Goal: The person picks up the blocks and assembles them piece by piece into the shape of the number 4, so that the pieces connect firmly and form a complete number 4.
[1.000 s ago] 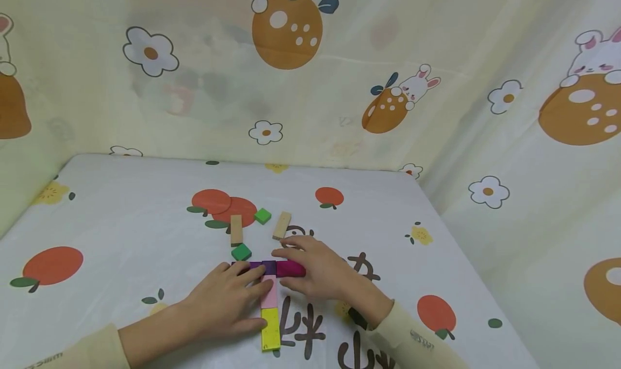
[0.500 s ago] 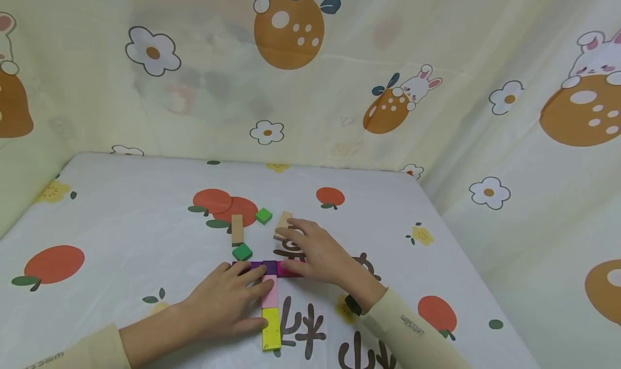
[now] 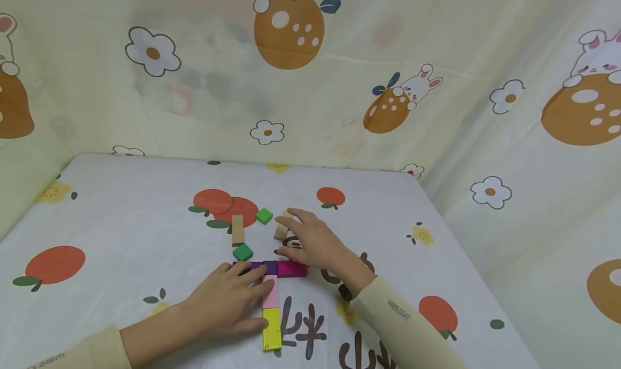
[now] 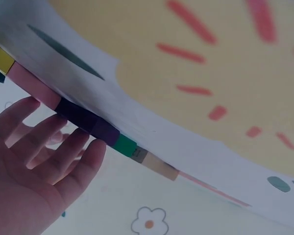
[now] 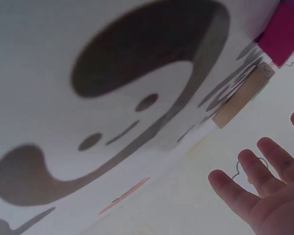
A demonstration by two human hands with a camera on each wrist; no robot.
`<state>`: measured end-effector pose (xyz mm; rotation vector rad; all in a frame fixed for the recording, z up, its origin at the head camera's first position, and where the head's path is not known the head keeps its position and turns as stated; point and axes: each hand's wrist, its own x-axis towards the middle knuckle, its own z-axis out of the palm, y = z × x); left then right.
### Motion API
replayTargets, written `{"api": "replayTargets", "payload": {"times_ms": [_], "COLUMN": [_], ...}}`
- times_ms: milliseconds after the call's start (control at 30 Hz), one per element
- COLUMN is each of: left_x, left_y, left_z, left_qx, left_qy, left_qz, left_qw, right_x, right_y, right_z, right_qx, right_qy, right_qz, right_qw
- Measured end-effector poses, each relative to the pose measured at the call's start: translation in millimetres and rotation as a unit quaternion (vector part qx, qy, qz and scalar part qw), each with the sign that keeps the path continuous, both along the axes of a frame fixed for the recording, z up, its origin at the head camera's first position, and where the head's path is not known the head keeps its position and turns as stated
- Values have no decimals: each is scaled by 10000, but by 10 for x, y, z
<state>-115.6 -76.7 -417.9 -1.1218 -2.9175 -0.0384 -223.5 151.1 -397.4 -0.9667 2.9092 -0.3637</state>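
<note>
My left hand (image 3: 220, 299) lies along a T of wooden blocks, its fingertips touching the dark purple blocks (image 4: 81, 115) and the pink block (image 3: 270, 299). Its thumb rests at the edge of the yellow block (image 3: 273, 336). The magenta block (image 3: 293, 270) forms the right arm of the T. Beyond it, my right hand (image 3: 317, 245) hovers with spread fingers over a plain wooden block (image 3: 280, 232), whose far end it partly hides. In the right wrist view those fingers look relaxed and stand apart from the plain block (image 5: 242, 95).
Behind the T lie a dark green block (image 3: 243, 252), a second plain wooden block (image 3: 237, 230) and a light green block (image 3: 264, 216). A printed white cloth (image 3: 145, 207) covers the table. A patterned curtain (image 3: 204, 105) rises behind the table's back edge.
My right hand has left the magenta block and moved away from me to the right-hand plain block. The left hand stays where it was.
</note>
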Motion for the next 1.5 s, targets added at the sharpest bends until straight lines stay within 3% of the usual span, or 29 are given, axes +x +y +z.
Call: {"api": "replayTargets", "payload": {"times_ms": [400,567,967,1500], "left_x": [-8,-6,-12,-11], "left_y": [-31,-21,-42,-25], "left_z": [-35,-30,-31,-21], "left_qx": [38,21,40,35], "left_qy": [197,57,177,164], "left_qz": [-102,-39,-87,-78], "left_qw": [9997,10000,9998,9998], "right_x": [-180,-218,-292,-332], "right_y": [-98,-147,-215,-229], "right_z": [-73,-102,-115,-118], "right_qx": [412,517,764,566], "right_qy": [-243,-136,-98,-217], "right_qz": [-240,-91,75,-36], "right_qw": [9986,9985,9970,9982]}}
